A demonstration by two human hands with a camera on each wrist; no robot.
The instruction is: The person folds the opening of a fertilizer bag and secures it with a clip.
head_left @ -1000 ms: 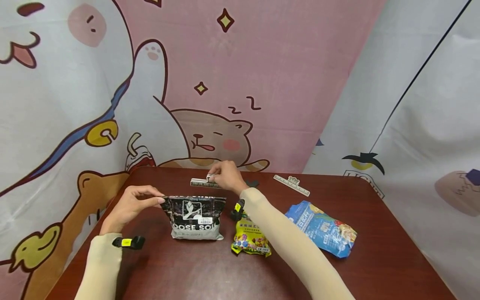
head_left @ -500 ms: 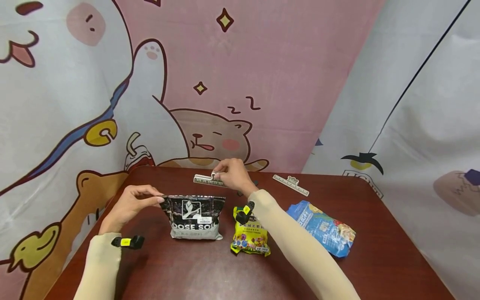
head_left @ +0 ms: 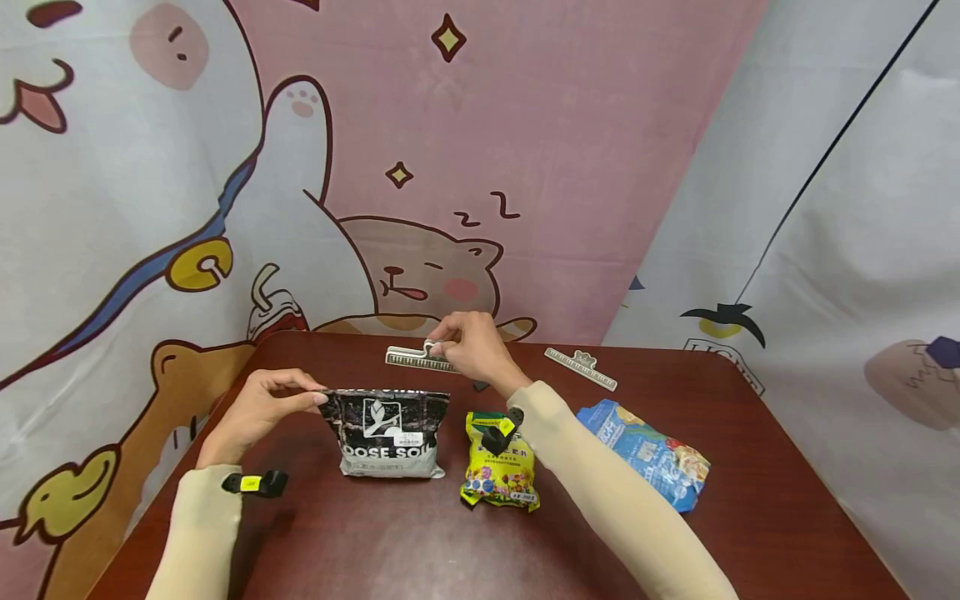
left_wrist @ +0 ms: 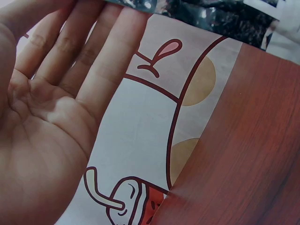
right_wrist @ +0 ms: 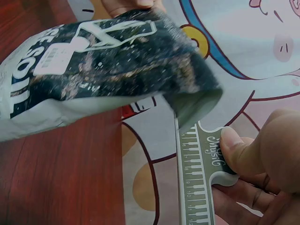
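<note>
Black-and-white soil bag [head_left: 386, 454] stands upright on the brown table [head_left: 360, 550], left of the middle as I watch through the head camera. My left hand [head_left: 262, 412] pinches its upper left corner between thumb and fingers, in the same spot as a second ago, and the bag itself has stayed put. My right hand [head_left: 476, 350] grips a long clip printed with piano keys [head_left: 408, 358], thumb pressed on its handle. Since the earliest frame that hand has gone a little to the right and up in the head view, taking the clip along; the clip shows behind the bag's top edge, and I cannot tell from the right wrist view whether the two touch. With the sleeve shifted right, more of the yellow packet [head_left: 498, 471] is uncovered. Further right, a second clip [head_left: 579, 369] and the blue pouch [head_left: 648, 458] lie unmoved.
</note>
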